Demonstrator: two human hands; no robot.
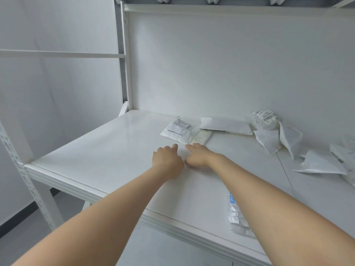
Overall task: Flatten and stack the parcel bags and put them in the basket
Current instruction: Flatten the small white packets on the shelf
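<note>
Nearest, a clear bag (237,215) lies on the worktop (115,150), partly under the right forearm. Farther out, the left hand (167,160) and right hand (197,155) sit side by side. The left's fingers bend down, and I cannot tell if they grip anything. The right's fingers stretch flat to the near edge of a cream bag (201,138). A labelled bag (177,131) lies just left of it, with loose white bags (224,125) far right.

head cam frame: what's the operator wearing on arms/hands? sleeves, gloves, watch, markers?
Nothing worn shows. The left forearm and right forearm are bare to the frame's bottom edge: no sleeve or cuff in view. The left hand and right hand are gloveless; the wrists carry no watch, band, marker or cable. Rings: cannot tell, fingers mostly hidden.
</note>
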